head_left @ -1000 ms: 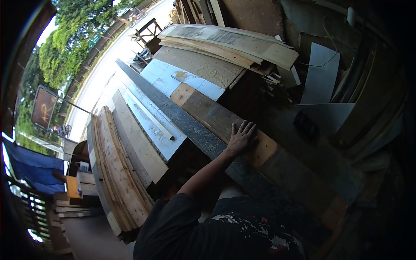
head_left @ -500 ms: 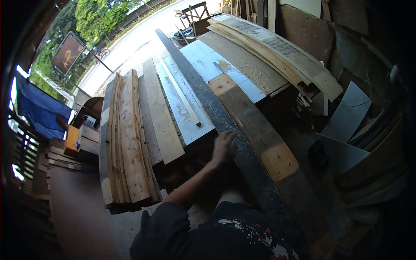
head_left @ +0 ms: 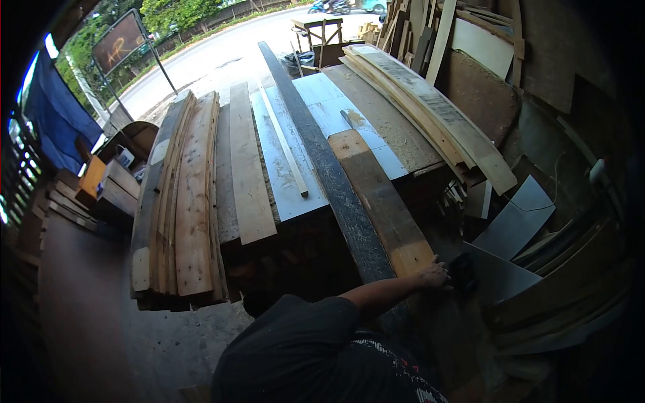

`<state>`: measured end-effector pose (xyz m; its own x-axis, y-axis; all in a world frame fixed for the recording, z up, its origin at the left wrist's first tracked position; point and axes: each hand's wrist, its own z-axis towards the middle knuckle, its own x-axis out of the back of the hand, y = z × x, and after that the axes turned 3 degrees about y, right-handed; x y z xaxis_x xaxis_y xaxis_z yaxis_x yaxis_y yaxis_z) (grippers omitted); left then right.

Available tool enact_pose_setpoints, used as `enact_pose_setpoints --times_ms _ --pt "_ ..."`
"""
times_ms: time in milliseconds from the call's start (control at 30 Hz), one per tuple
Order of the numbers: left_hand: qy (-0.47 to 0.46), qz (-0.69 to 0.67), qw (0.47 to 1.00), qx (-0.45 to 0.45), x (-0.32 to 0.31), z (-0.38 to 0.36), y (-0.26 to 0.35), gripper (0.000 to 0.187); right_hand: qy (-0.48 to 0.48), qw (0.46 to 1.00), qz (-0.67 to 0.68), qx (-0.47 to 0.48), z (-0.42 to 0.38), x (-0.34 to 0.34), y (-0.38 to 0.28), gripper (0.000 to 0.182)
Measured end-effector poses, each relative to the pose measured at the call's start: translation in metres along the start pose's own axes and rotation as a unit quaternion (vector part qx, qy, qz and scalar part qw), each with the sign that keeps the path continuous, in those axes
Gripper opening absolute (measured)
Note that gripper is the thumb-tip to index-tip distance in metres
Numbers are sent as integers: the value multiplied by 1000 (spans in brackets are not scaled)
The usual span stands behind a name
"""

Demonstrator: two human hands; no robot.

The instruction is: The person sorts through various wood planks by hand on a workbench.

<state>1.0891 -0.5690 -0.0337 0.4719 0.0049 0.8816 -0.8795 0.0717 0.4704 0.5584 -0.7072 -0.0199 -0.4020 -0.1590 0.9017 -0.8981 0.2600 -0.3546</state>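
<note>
My left hand [head_left: 435,274] reaches across to the right, over the edge of a long brown board [head_left: 383,201] near its orange-tinted patch. Its fingers are slightly curled and apart, with nothing visible between them. Just beyond the fingertips is a dark object [head_left: 463,272], too dim to make out; whether they touch is unclear. A long black beam [head_left: 322,151] runs beside the brown board, under my forearm. My right hand is out of view.
Stacked planks [head_left: 195,208] lie at the left, and more long boards [head_left: 437,101] at the right. A thin strip [head_left: 282,144] rests on a white panel [head_left: 295,201]. Grey sheets [head_left: 521,215] lean at the right. A road runs behind, with passing vehicles.
My left hand has left the black beam and moved right and down, towards the dark object. The camera view has shifted, and vehicles now show on the road.
</note>
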Motion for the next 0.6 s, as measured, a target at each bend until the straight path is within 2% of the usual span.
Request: enact_pose_setpoints --times_ms 100,167,200,267,333,433,500,600 --pt "12 21 1000 -9 -2 -1 0 45 -43 999 -17 8 -24 -23 8 66" --pt "20 22 999 -14 -7 -1 -2 45 -76 995 -13 66 -47 -52 -14 65" --pt "26 24 999 -18 -7 1 -3 45 -63 990 11 124 -68 -57 -68 66" --pt "12 22 1000 -19 -4 1 -2 45 -97 958 74 259 -88 -85 -138 69" --pt "9 20 1000 -18 -2 2 -3 44 -207 934 36 288 -125 -81 -208 68" --pt "11 14 1000 -13 -5 0 -4 43 -262 888 31 377 -122 -132 -226 65" --pt "-3 4 1000 -9 1 -5 -1 42 -236 909 7 344 -135 -132 -234 65" --pt "173 11 981 -92 16 -31 -22 46 -234 923 -7 304 -147 -121 -245 65"
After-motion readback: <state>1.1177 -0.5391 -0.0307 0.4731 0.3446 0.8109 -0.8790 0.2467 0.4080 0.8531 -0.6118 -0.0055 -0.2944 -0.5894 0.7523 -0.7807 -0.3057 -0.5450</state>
